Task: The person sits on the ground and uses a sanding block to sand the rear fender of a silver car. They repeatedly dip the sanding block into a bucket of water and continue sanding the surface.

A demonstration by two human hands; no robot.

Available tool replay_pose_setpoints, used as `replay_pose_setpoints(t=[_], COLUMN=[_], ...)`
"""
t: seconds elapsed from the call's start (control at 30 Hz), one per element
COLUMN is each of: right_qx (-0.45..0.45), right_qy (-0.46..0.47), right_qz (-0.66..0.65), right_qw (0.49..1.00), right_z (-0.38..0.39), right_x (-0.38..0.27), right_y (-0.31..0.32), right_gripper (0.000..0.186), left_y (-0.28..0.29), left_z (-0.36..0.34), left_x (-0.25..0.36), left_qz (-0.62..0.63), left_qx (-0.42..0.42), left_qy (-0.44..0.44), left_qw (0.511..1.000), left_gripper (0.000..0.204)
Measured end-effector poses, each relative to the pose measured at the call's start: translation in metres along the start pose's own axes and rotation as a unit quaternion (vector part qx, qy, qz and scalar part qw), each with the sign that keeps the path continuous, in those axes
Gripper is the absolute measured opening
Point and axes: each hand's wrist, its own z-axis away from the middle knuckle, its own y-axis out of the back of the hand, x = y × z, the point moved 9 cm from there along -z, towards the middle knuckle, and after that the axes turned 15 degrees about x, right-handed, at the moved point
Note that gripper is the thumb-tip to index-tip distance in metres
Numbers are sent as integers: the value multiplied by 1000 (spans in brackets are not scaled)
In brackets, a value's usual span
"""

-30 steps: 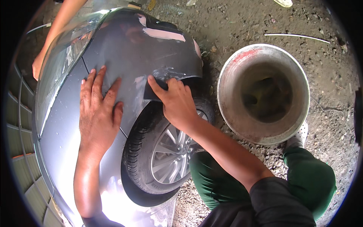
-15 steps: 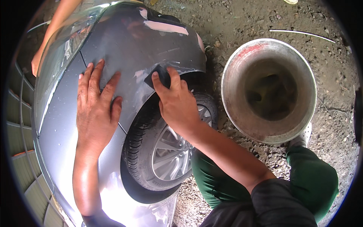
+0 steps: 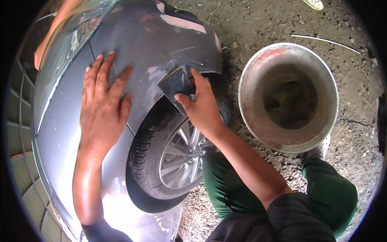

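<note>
A gray car fender (image 3: pixel 121 36) fills the middle-left, with pink filler patches (image 3: pixel 183 23) near its top. My left hand (image 3: pixel 102 105) lies flat on the fender, fingers spread. My right hand (image 3: pixel 201 109) grips a dark, square sheet (image 3: pixel 171 86), which looks like sandpaper with a yellowish edge, against scuffed whitish marks at the lip of the wheel arch. Just below is the wheel (image 3: pixel 169 161) with its black tire and silver alloy rim.
A large worn bucket (image 3: pixel 252 107) with dark contents stands right of the wheel on gravelly ground (image 3: pixel 350 80). My green-trousered knees (image 3: pixel 326 189) are below it. A white strip (image 3: pixel 324 41) lies beyond. Another person's arm (image 3: pixel 56 22) shows at the upper left, beside the glossy car edge.
My right hand has shifted right and turned, its grip on the dark sheet changing and more of the sheet showing. My left hand sits higher in the view, as does the car.
</note>
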Motion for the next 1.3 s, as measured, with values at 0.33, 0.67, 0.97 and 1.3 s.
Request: replay_pose_setpoints(t=[0.33,0.67,0.97,1.3], right_qx=[-357,-358,-232,-120], right_qy=[-59,-40,-116,-357], right_qz=[597,723,126,-204], right_qw=[716,589,957,904], right_z=[-153,-147,-79,3], right_x=[27,180,-28,33], right_y=[129,185,48,-63], right_gripper=[39,46,39,37], left_y=[-3,-5,-1,-2], left_z=[9,8,5,3], left_x=[-5,-6,-4,-3], left_qz=[-29,-6,13,14], left_qx=[7,7,3,-8], left_qy=[-9,2,5,3], left_qw=[1000,1000,1000,1000], left_gripper=[56,57,60,53])
